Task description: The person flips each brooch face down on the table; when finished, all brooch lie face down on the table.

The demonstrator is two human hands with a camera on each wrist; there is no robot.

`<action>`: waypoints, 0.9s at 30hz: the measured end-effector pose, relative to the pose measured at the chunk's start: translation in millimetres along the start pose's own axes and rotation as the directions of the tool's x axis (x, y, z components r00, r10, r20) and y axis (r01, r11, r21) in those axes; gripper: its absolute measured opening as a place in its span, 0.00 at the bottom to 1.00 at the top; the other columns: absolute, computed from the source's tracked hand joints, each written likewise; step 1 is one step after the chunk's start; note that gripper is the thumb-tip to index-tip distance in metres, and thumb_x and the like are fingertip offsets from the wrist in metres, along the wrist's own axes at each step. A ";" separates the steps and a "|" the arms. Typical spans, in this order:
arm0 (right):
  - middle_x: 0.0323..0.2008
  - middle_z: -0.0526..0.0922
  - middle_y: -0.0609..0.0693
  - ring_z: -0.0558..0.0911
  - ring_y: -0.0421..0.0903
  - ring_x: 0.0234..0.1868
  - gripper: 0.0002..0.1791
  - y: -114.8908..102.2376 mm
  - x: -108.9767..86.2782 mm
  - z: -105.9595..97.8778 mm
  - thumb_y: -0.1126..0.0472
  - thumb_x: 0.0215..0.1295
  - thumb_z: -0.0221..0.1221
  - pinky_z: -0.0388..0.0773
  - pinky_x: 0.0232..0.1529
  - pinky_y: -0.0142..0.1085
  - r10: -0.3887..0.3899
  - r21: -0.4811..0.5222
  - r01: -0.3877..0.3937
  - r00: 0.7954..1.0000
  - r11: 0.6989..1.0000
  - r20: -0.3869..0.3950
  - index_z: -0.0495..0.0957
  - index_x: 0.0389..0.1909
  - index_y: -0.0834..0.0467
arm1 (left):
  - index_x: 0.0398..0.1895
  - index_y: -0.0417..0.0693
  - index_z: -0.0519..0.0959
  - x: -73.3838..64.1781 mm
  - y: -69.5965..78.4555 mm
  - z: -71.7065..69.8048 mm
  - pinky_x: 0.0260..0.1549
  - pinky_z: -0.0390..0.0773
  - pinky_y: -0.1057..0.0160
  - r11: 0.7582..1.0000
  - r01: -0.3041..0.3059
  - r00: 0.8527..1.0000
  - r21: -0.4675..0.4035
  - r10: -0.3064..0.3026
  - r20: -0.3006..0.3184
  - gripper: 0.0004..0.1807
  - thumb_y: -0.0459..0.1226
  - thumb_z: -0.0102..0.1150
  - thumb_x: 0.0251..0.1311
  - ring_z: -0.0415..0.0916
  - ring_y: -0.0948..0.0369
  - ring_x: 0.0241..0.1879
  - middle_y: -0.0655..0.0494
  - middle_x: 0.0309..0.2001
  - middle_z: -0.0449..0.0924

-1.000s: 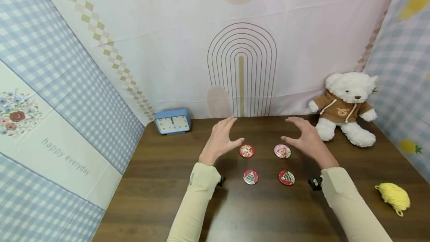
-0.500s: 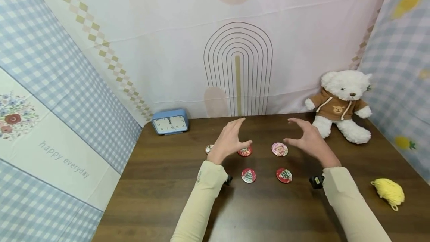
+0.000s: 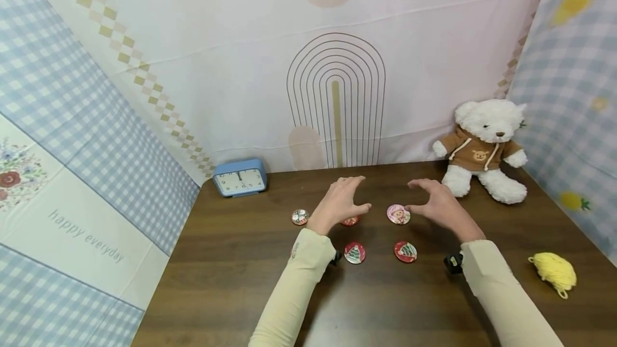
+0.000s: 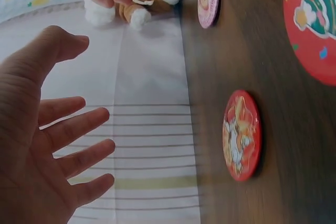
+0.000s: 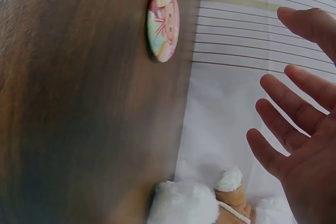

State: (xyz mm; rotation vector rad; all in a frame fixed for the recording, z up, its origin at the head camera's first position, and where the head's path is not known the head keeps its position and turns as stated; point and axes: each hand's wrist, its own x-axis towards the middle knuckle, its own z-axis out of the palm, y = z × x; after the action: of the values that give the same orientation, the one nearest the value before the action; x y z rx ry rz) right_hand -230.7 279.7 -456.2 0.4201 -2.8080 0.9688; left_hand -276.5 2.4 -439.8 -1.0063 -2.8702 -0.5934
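Both hands hover above the wooden table, palms facing each other and holding nothing. My left hand (image 3: 336, 205) has its fingers spread; it partly covers a red round badge (image 3: 350, 221) in the head view. Opposite it, the fingers of my right hand (image 3: 442, 208) are loosely bent beside a pink round badge (image 3: 398, 214). Nearer to me lie two red badges with Christmas trees, a left one (image 3: 354, 253) and a right one (image 3: 406, 251). A smaller white-and-red badge (image 3: 300, 217) sits left of my left hand. The left wrist view shows the red badge (image 4: 241, 135) flat on the table.
A blue clock (image 3: 240, 177) stands at the back left of the table (image 3: 217, 293). At the back right sits a white teddy bear (image 3: 487, 149) in a brown hoodie. A skein of yellow yarn (image 3: 553, 272) lies at the right. Patterned cloth hangs behind and at both sides.
My left hand has moved right, closer to the right hand, uncovering the small white-and-red badge and partly covering the red one. The head view has shifted slightly; the badges lie as before.
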 end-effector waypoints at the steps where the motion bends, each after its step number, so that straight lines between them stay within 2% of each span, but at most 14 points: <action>1: 0.56 0.77 0.70 0.72 0.70 0.60 0.32 1.1 0.6 1.0 0.60 0.58 0.73 0.65 0.58 0.63 -0.002 -0.007 0.002 1.000 1.000 0.001 0.75 0.60 0.69 | 0.74 0.47 0.66 1.2 0.9 1.7 0.67 0.62 0.50 1.000 -0.003 1.000 0.005 0.003 0.001 0.40 0.51 0.68 0.62 0.67 0.51 0.67 0.50 0.68 0.72; 9: 0.53 0.79 0.70 0.75 0.70 0.57 0.35 8.3 2.7 7.4 0.60 0.55 0.74 0.68 0.55 0.63 -0.015 -0.024 0.015 1.000 1.000 -0.008 0.73 0.60 0.72 | 0.74 0.47 0.65 11.3 14.7 14.1 0.65 0.65 0.50 1.000 -0.029 0.999 -0.003 0.029 0.013 0.41 0.50 0.68 0.61 0.67 0.51 0.66 0.50 0.69 0.71; 13: 0.54 0.78 0.72 0.75 0.70 0.57 0.36 11.7 0.9 9.5 0.60 0.56 0.74 0.68 0.55 0.63 -0.011 -0.029 0.012 1.000 0.999 0.005 0.72 0.60 0.74 | 0.75 0.47 0.64 15.5 22.6 19.7 0.65 0.65 0.51 0.999 -0.040 0.999 0.021 0.039 0.030 0.41 0.49 0.67 0.62 0.67 0.51 0.66 0.50 0.69 0.71; 20: 0.56 0.76 0.73 0.73 0.71 0.58 0.35 18.1 0.2 11.4 0.58 0.58 0.74 0.69 0.56 0.63 0.010 -0.028 -0.008 0.999 1.000 0.041 0.72 0.60 0.74 | 0.76 0.46 0.61 20.6 34.4 23.9 0.65 0.66 0.49 0.998 -0.027 0.999 0.058 0.024 0.048 0.43 0.48 0.69 0.61 0.65 0.49 0.67 0.49 0.71 0.69; 27: 0.57 0.75 0.72 0.71 0.70 0.58 0.35 25.8 2.4 13.9 0.57 0.58 0.72 0.66 0.57 0.63 0.057 -0.037 -0.054 0.996 0.998 0.068 0.72 0.61 0.72 | 0.78 0.48 0.59 26.0 42.2 30.1 0.67 0.63 0.49 0.999 -0.014 0.995 0.032 0.010 0.104 0.46 0.48 0.70 0.60 0.64 0.50 0.68 0.50 0.72 0.67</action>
State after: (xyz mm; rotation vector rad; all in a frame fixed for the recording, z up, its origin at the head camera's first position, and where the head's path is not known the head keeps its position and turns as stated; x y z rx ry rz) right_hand -241.4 290.0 -481.6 0.3800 -2.9084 0.9311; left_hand -268.8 59.2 -449.0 -1.0797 -2.9499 -0.5063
